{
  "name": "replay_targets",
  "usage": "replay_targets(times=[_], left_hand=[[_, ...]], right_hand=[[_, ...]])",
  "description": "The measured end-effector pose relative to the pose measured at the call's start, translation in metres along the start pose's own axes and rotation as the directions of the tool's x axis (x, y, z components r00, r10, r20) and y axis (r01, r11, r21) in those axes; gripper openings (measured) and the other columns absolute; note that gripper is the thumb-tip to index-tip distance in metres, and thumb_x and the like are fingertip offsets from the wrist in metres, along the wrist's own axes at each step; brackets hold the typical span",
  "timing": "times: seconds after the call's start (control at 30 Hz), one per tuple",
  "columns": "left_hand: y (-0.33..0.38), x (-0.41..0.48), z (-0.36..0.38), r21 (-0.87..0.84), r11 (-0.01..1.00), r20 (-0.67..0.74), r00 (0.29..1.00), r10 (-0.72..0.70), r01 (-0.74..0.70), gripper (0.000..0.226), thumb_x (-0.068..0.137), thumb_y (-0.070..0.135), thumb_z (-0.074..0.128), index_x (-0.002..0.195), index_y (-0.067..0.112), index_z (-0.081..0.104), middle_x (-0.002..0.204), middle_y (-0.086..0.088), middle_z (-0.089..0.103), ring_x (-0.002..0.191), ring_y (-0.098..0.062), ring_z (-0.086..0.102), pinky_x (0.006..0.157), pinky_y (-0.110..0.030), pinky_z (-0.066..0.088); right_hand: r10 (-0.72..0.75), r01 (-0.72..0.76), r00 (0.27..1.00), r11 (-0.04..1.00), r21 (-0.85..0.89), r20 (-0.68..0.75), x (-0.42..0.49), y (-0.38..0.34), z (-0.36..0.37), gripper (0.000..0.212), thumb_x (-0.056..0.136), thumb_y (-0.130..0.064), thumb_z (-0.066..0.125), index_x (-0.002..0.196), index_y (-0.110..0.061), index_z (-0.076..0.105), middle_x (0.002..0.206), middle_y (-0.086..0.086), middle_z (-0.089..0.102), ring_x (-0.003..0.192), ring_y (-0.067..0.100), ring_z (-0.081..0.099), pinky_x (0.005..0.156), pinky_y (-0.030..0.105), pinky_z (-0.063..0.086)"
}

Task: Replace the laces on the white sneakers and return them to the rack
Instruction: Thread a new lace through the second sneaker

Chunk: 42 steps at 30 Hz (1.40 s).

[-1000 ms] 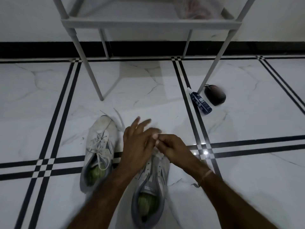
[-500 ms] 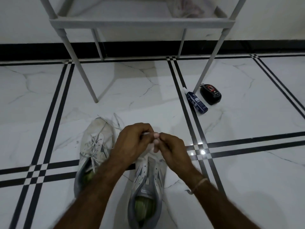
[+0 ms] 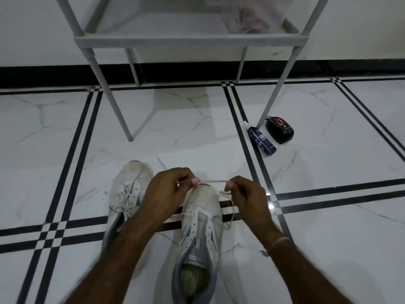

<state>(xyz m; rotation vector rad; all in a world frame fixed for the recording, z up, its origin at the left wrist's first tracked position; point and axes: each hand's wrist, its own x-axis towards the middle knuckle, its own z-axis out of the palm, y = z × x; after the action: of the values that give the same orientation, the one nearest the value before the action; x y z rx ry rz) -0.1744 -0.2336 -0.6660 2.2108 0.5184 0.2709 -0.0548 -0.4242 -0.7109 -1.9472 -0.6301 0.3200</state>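
Left hand and right hand parted — lace taut between their fingers.

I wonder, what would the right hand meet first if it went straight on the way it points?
Probably the left hand: the right hand points leftward along the taut lace both pinch, just above the toe of the sneaker. Depth is unclear, so it might brush that toe first.

Laced sneaker, part-laced sneaker, lace taut
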Motion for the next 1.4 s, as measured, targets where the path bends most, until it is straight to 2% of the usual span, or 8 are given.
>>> replay_targets(times=[0.13, 0.23, 0.43, 0.57, 0.77, 1.13, 1.27, 1.4], left_hand=[[-0.018, -0.013, -0.005, 0.038, 0.994, 0.003, 0.995, -0.102, 0.102, 0.015, 0.095, 0.025, 0.067, 0.083, 0.031, 0.075, 0.07, 0.018, 0.07, 0.063, 0.0, 0.062, 0.061, -0.031, 0.055], [-0.011, -0.022, 0.011, -0.09, 0.99, 0.096, 0.99, -0.102, 0.111, 0.012, 0.096, 0.02, 0.062, 0.091, 0.026, 0.071, 0.075, 0.012, 0.074, 0.063, -0.005, 0.066, 0.062, -0.031, 0.058], [-0.005, -0.035, 0.02, -0.254, 0.929, 0.06, 0.963, -0.263, 0.27, 0.013, 0.091, 0.014, 0.073, 0.078, 0.011, 0.071, 0.063, 0.0, 0.071, 0.058, -0.008, 0.067, 0.055, -0.023, 0.055], [-0.01, -0.047, 0.025, -0.342, 0.884, 0.136, 0.948, -0.289, 0.319, 0.018, 0.097, 0.0, 0.059, 0.091, 0.01, 0.072, 0.071, -0.004, 0.073, 0.064, -0.01, 0.069, 0.059, -0.023, 0.056], [-0.005, -0.054, 0.036, -0.493, 0.78, 0.069, 0.911, -0.406, 0.385, 0.012, 0.088, 0.004, 0.074, 0.086, -0.004, 0.065, 0.064, -0.017, 0.071, 0.055, -0.019, 0.065, 0.052, -0.028, 0.054], [-0.001, -0.065, 0.045, -0.43, 0.822, 0.046, 0.919, -0.392, 0.372, 0.007, 0.097, 0.008, 0.064, 0.092, 0.01, 0.06, 0.069, -0.006, 0.075, 0.063, -0.018, 0.072, 0.059, -0.029, 0.058], [-0.005, -0.073, 0.045, -0.266, 0.879, -0.061, 0.903, -0.425, 0.395, 0.012, 0.089, 0.024, 0.074, 0.086, 0.021, 0.063, 0.075, 0.004, 0.072, 0.07, -0.009, 0.068, 0.067, -0.028, 0.056], [-0.008, -0.082, 0.05, -0.1, 0.895, 0.093, 0.899, -0.427, 0.435, 0.035, 0.073, 0.038, 0.085, 0.095, 0.028, 0.06, 0.096, 0.008, 0.063, 0.087, -0.005, 0.063, 0.076, -0.027, 0.055]], right_hand=[[-0.043, 0.035, 0.998, 0.989, -0.142, -0.051, 0.002, 0.016, -0.012, 0.009, 0.098, -0.025, 0.067, 0.104, -0.023, 0.074, 0.095, -0.014, 0.071, 0.082, 0.002, 0.065, 0.073, 0.027, 0.056], [-0.067, 0.063, 0.987, 0.997, 0.034, 0.143, -0.014, -0.003, 0.012, 0.036, 0.1, -0.025, 0.065, 0.135, -0.027, 0.062, 0.126, -0.017, 0.065, 0.09, -0.002, 0.066, 0.08, 0.019, 0.057], [-0.029, 0.006, 0.982, 0.992, 0.125, 0.186, -0.029, -0.007, 0.037, 0.007, 0.093, -0.014, 0.072, 0.091, -0.014, 0.078, 0.081, -0.006, 0.075, 0.079, 0.014, 0.07, 0.073, 0.032, 0.058], [-0.033, 0.011, 0.982, 0.993, 0.114, 0.185, -0.036, -0.007, 0.033, 0.017, 0.092, -0.01, 0.073, 0.107, -0.018, 0.078, 0.095, -0.01, 0.076, 0.089, 0.005, 0.07, 0.074, 0.016, 0.052], [0.005, -0.039, 0.984, 0.982, 0.186, 0.178, -0.047, -0.003, 0.039, 0.01, 0.091, -0.015, 0.075, 0.099, -0.017, 0.08, 0.09, -0.007, 0.077, 0.087, 0.018, 0.073, 0.072, 0.034, 0.06], [0.016, -0.024, 0.992, 0.997, 0.067, 0.124, -0.057, -0.002, 0.041, 0.004, 0.091, -0.02, 0.076, 0.094, -0.02, 0.079, 0.087, -0.012, 0.074, 0.088, 0.008, 0.069, 0.074, 0.012, 0.048], [0.04, -0.047, 0.996, 0.995, 0.09, 0.085, -0.057, -0.003, 0.037, 0.005, 0.091, -0.02, 0.076, 0.088, -0.016, 0.076, 0.083, -0.011, 0.073, 0.083, 0.006, 0.068, 0.073, 0.011, 0.049], [0.049, -0.051, 0.995, 0.999, 0.017, 0.092, -0.061, 0.006, 0.038, 0.004, 0.093, -0.016, 0.073, 0.088, -0.016, 0.073, 0.084, -0.011, 0.071, 0.083, 0.006, 0.067, 0.071, 0.011, 0.05]])
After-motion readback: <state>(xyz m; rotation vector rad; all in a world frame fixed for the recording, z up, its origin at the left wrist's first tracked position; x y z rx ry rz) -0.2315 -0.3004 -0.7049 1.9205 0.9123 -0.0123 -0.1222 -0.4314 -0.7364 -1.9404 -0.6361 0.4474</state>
